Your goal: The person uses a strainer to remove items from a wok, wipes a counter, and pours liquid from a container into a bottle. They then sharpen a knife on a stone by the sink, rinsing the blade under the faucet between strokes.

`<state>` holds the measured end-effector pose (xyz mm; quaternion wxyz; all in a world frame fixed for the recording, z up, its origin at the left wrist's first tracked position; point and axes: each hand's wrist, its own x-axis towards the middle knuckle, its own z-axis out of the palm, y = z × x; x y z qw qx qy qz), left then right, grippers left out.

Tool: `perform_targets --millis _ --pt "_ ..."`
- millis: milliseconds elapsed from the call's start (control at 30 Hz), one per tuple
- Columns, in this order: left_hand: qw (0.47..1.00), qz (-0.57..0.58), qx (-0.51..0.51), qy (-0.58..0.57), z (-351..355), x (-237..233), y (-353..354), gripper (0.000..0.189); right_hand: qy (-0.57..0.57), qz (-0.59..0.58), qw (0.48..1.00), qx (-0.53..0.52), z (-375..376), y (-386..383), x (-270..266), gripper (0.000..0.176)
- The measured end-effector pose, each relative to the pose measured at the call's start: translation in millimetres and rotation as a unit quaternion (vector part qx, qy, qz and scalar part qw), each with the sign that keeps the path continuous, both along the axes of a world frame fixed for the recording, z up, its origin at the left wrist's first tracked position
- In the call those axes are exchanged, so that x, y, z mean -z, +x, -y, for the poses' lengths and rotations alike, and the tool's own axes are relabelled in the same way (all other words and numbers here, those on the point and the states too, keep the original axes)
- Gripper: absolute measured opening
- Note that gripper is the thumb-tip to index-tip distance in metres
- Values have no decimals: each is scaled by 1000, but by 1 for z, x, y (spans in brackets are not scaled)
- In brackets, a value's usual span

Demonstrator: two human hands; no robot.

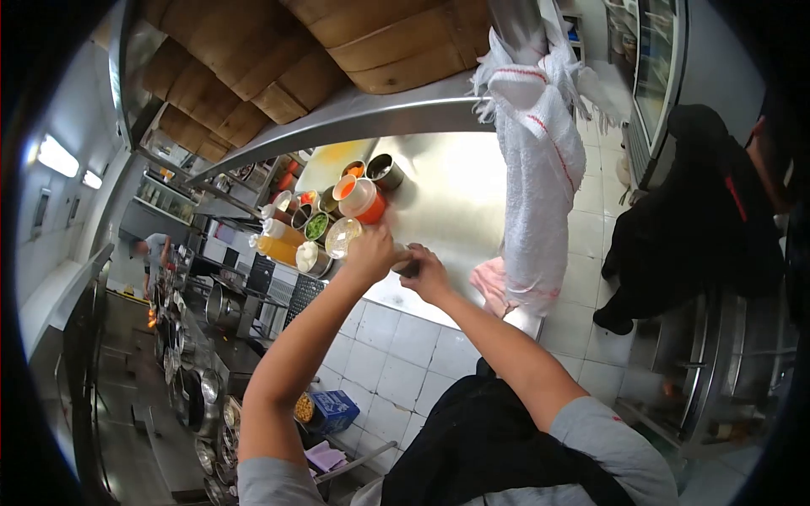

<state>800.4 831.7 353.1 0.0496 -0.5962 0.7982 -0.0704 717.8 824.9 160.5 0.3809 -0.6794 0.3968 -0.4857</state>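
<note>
My left hand [374,253] is closed above the near edge of the steel counter, its fingers curled and mostly hidden from me. Close on its right, my right hand [429,274] has its fingers bent around a small pale-and-dark thing [407,263] between the two hands; its kind I cannot make out. Just left of my left hand is a clear tub [342,239] with pale contents. Beyond it stands a white-lidded container of orange-red sauce [368,204]. A tin of chopped greens [316,226] and a tub of something white [312,258] sit nearby.
Squeeze bottles [274,247] line the counter's left side. A white towel [540,169] hangs from a post at the right, with a pink cloth [492,285] below. Wooden boxes [396,42] fill the overhead shelf. A person in black [700,202] is at the right.
</note>
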Motion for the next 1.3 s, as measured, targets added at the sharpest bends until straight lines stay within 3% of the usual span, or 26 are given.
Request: perform_targets --millis 67,100,133,233,267,333,400,467,567,600,667,733,767,800,867,900,933,967,1000,1067,1100,1133,1200,1233,1267,1300 --pt "923 203 0 326 16 -9 -7 44 26 -3 1000 -5 -4 -2 -4 71" --pt "974 88 58 199 16 21 19 33 56 -7 998 -8 -2 -4 -9 73" --pt "954 -6 297 -49 9 21 24 42 53 -7 999 -6 -3 -5 -9 73" --pt "964 -44 248 -88 7 11 9 36 52 1 999 -3 -2 -3 -8 73" --pt "997 8 54 51 15 19 16 39 53 3 999 -6 -2 -1 -5 73" --pt "970 55 -151 184 19 23 19 42 41 -9 999 -20 1 1 3 74" --pt "961 52 -36 269 18 16 15 46 43 -18 999 -5 -1 -3 -1 73" --pt "975 10 224 4 -5 12 11 43 33 -25 999 -6 3 0 4 69" --pt "999 -23 29 28 -3 16 -6 58 19 -20 1000 -1 6 4 14 67" --pt "984 13 -85 157 14 12 -8 61 -19 -20 1000 -1 7 5 15 68" --pt "939 38 -200 279 20 23 2 66 -4 -24 1000 -6 4 2 11 69" --pt "989 73 55 120 22 61 25 63 35 -24 999 2 3 -3 0 72" --pt "989 70 50 120 16 49 18 63 35 -27 999 -4 5 -3 2 72" --pt "983 19 177 -52 5 26 5 57 26 -10 999 -16 7 -1 8 71" --pt "930 -34 292 -223 2 18 -7 52 18 5 999 -30 12 4 18 70" --pt "986 11 98 -132 3 21 -11 51 -28 31 998 -41 15 6 23 69" --pt "993 55 -100 -34 5 23 -13 51 -75 58 994 -51 16 7 29 69" --pt "980 43 -140 133 13 23 -9 59 19 22 999 -43 4 -7 0 61" --pt "980 40 -142 131 15 33 -1 59 16 20 999 -45 2 -9 -6 61" --pt "992 72 61 84 20 57 19 67 36 33 998 -26 2 -11 -12 51" --pt "992 72 62 84 13 41 16 67 37 33 998 -25 1 -10 -16 51" --pt "980 67 179 -55 4 27 12 65 57 47 997 -34 0 -9 -18 52" --pt "936 53 291 -193 3 22 3 64 79 56 994 -39 4 -9 -8 53" --pt "993 52 96 -53 7 27 -1 62 26 38 998 -42 7 -5 4 60" --pt "989 49 -105 92 11 30 -4 60 -28 20 998 -47 8 -5 2 67" --pt "984 42 -120 127 16 31 -3 60 12 26 998 -47 7 -5 0 67"
